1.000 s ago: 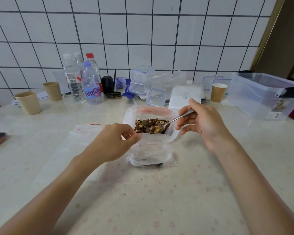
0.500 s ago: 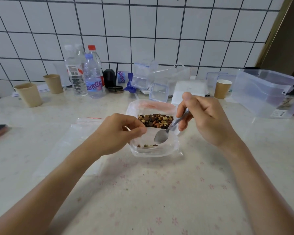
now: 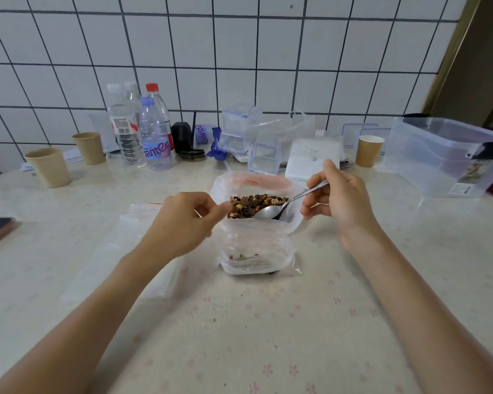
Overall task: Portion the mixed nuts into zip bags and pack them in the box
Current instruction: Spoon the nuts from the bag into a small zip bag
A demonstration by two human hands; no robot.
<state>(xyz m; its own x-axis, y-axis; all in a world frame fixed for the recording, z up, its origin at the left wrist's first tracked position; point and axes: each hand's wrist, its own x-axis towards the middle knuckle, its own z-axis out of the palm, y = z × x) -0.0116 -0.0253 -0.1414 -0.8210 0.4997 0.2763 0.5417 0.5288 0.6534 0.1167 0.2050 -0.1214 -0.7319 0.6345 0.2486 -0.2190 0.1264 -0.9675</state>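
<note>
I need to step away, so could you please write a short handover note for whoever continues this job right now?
Left hand pinches open the rim of the small clear zip bag. Right hand grips the metal spoon, its bowl empty over the mixed nuts in the big clear bag behind. Small bag holds only a few nuts. More flat zip bags lie left; the clear plastic box sits right. Left to do: keep scooping, seal, fill more bags, pack the box.
</note>
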